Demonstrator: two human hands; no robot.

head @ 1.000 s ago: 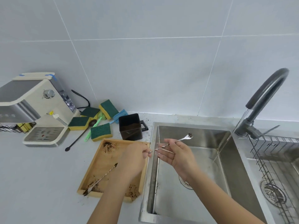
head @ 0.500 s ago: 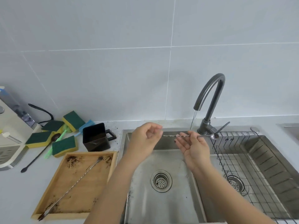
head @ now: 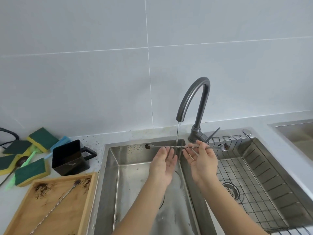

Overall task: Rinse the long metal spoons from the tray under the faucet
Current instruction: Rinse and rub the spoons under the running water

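While the water runs, these lines hold for this moment:
Spoon in hand: a long metal spoon [head: 186, 147] lies level across the left basin of the sink [head: 108, 167], its twisted shaft crossing the stream from the faucet [head: 193, 97]; both ends are caked with dark grounds
Right hand [head: 203, 160]: fingers and thumb pinch the shaft near the bowl end, which hangs over the wire rack [head: 254, 167]
Left hand [head: 163, 162]: palm up, fingers straight under the shaft; whether they touch it I cannot tell
Handling: likely light, stiff and slick when wet; best pinched on the twisted part, which gives purchase
Second spoon [head: 55, 209]: lies unwashed, slantwise on the wooden tray [head: 84, 204] left of the sink
Beyond: black cup [head: 69, 158], green sponges [head: 32, 172]
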